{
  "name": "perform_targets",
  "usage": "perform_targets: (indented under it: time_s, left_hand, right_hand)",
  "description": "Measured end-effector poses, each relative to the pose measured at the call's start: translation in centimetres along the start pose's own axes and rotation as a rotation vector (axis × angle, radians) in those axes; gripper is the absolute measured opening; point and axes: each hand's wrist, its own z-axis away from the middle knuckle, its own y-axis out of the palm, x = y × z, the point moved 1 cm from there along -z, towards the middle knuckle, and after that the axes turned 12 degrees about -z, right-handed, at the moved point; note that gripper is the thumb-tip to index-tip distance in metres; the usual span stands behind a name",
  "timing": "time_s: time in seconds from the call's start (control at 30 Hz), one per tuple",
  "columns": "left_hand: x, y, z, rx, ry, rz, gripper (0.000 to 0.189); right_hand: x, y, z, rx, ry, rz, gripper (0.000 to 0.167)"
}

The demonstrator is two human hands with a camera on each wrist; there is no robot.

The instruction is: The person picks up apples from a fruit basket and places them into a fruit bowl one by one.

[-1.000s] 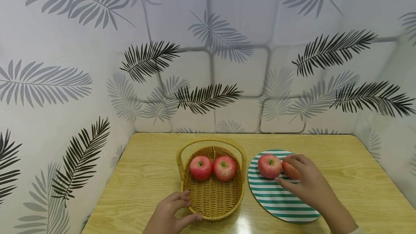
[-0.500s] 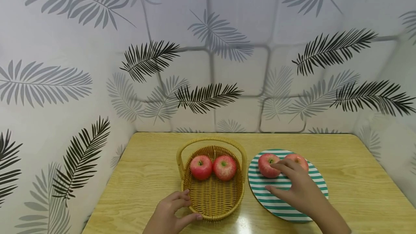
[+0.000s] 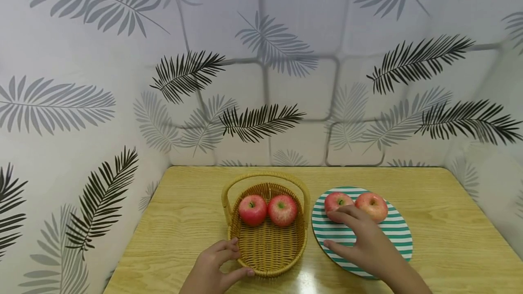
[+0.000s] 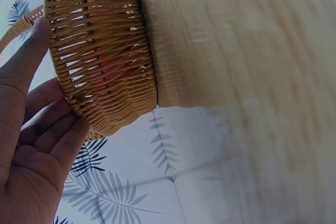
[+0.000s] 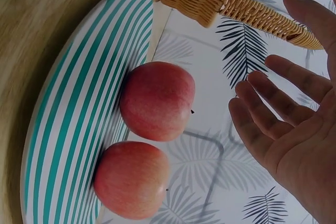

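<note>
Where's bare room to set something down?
Bare: table left of the basket, table right of the plate, the basket's near half. Crowded: both far halves, two apples each, and above the plate, where the right hand hovers.

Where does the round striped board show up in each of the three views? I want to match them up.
Head: the striped board is low and right of centre, two apples on it, partly covered by the right hand.
Left wrist: not in it.
Right wrist: it fills much of the left side, seen at a slant, bearing the same apples.
Shared landmark: the wicker basket, bottom centre in head, upper left in left wrist, along the top in right wrist.
</note>
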Motion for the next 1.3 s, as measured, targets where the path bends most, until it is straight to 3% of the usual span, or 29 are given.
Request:
perform_targets:
  time_s: [0.17,0.57,0.77,1.0,1.3]
  left_hand:
    - [0.0,0.0,0.0,0.012,-0.006,0.003,0.039]
    - [0.2,0.2,0.0,-0.014,0.007,0.002,0.038]
    - [0.3,0.3,0.0,-0.014,0.01,0.005,0.039]
    - [0.2,0.3,0.1,-0.018,0.013,0.013,0.038]
    - [0.3,0.4,0.1,-0.023,0.012,-0.003,0.039]
  right_hand:
    - [0.5,0.4,0.1,-0.019,-0.015,0.01,0.057]
    - [1.6,1.9,-0.1,0.046,-0.05,-0.064,0.055]
    - [2.1,3.2,0.0,0.024,-0.147,-0.133,0.051]
    - [2.7,4.8,0.1,0.009,-0.233,-0.207,0.059]
    - [4.3,6.2,-1.0,0.033,-0.209,-0.216,0.055]
